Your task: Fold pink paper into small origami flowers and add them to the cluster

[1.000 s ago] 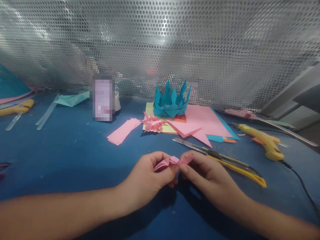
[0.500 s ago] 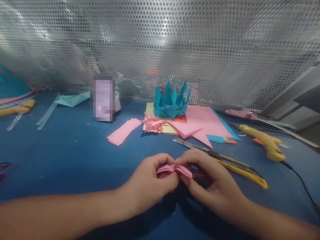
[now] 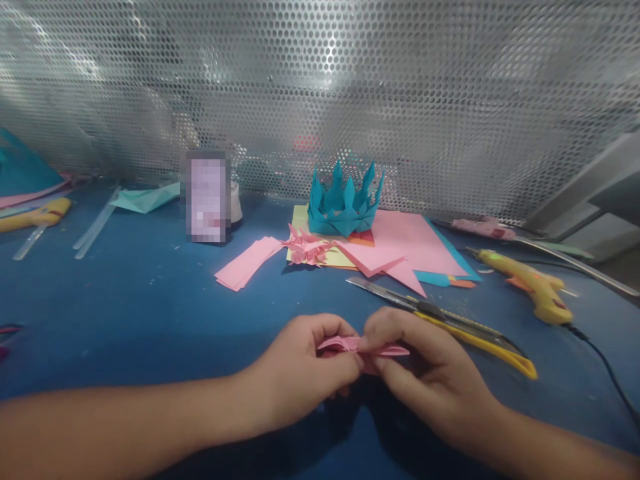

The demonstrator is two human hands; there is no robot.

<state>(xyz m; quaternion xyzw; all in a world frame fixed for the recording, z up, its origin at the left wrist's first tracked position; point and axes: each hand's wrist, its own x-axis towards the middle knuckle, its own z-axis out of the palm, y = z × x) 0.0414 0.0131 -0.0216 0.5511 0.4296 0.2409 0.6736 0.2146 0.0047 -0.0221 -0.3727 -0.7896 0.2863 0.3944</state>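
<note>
Between my two hands, over the near middle of the blue table, is a small folded piece of pink paper (image 3: 345,343). My left hand (image 3: 305,363) pinches its left part between thumb and fingers. My right hand (image 3: 420,360) pinches it near the centre, and a flat pink flap sticks out to the right between its thumb and forefinger. Part of the paper is hidden by the fingers. Just beyond the right hand lies a yellow and black utility knife (image 3: 450,323), its blade out to the left.
Farther back are pink paper strips (image 3: 249,262), a spiky pink folded piece (image 3: 309,247), and a blue paper crown (image 3: 344,207) on coloured sheets (image 3: 420,243). A corded yellow glue gun (image 3: 530,280) lies right. A blurred phone (image 3: 207,200) stands left, before a perforated metal wall (image 3: 320,80).
My right fingers have shifted their pinch on the pink paper. Its right flap, bent downward before, now lies flatter and reaches farther right. Both hands have come slightly nearer.
</note>
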